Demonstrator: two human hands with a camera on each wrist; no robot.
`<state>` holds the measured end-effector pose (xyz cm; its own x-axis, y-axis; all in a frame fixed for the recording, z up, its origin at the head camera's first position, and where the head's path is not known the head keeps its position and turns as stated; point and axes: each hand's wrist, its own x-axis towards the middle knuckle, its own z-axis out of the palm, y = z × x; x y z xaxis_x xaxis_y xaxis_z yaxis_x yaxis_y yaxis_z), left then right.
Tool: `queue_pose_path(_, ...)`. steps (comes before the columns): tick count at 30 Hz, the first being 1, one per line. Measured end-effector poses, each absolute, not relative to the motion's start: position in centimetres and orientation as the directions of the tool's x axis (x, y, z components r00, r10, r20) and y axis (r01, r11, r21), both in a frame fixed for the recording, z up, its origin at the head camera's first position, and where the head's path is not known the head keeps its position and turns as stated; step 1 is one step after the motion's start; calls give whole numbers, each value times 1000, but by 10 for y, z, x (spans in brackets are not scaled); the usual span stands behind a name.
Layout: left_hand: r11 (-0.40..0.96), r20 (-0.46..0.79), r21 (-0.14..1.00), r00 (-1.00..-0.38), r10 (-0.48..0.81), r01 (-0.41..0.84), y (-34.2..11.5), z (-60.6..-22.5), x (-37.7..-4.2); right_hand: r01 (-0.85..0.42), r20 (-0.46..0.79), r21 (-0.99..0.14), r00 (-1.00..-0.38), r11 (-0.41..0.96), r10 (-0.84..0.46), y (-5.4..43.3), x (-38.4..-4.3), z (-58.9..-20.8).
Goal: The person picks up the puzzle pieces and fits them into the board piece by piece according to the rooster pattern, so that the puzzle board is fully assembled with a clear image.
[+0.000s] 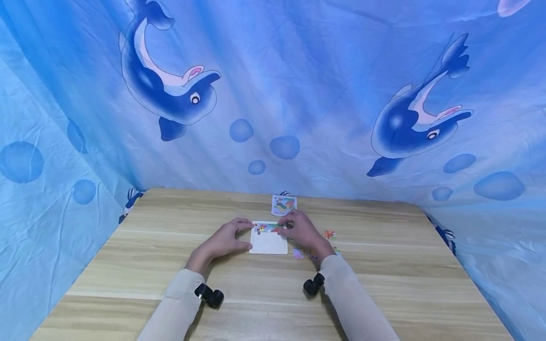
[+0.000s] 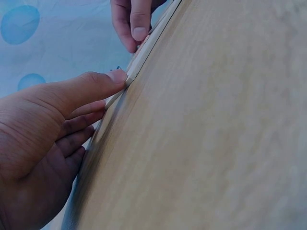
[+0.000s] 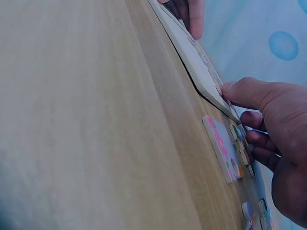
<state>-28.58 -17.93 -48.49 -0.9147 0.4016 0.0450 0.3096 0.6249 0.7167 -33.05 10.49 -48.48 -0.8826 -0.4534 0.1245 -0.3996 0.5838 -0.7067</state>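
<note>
A white-framed puzzle board (image 1: 268, 243) lies on the table with colourful pieces along its far strip; its near part is bare white. At its left edge is my left hand (image 1: 227, 238), index finger near the far corner and thumb near the close one. The left wrist view shows that thumb (image 2: 103, 84) against the board's edge, the other fingers fairly straight. Over the far right corner, my right hand (image 1: 302, 230) pinches a small puzzle piece between thumb and index finger, largely hidden by them. In the right wrist view the right thumb (image 3: 244, 91) touches the board's coloured strip.
Loose puzzle pieces lie right of the board, among them a lilac-and-pink one (image 3: 223, 148) and an orange-red one (image 1: 329, 234). A picture card (image 1: 284, 204) lies behind the board, near the wooden table's (image 1: 204, 201) far edge. Blue dolphin-printed cloth (image 1: 273, 94) hangs behind.
</note>
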Motion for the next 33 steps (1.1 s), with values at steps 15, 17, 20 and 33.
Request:
queue_pose_path(15, 631, 51, 711, -918, 392, 309, -183, -487, -285, -450, 208, -653, -880, 610, -426, 147, -317, -479)
queue_pose_path(17, 630, 47, 715, -920, 390, 304, -183, -487, -285, -465, 214, -633, -874, 619, -437, 154, -316, -480)
queue_pose_path(20, 627, 46, 718, -920, 389, 301, -182, -486, -285, -460, 197, -631, -874, 625, -444, 162, -314, -484)
queue_pose_path(33, 628, 41, 716, -917, 397, 304, -179, -487, -287, -365, 120, -690, -909, 625, -399, 168, -310, -492)
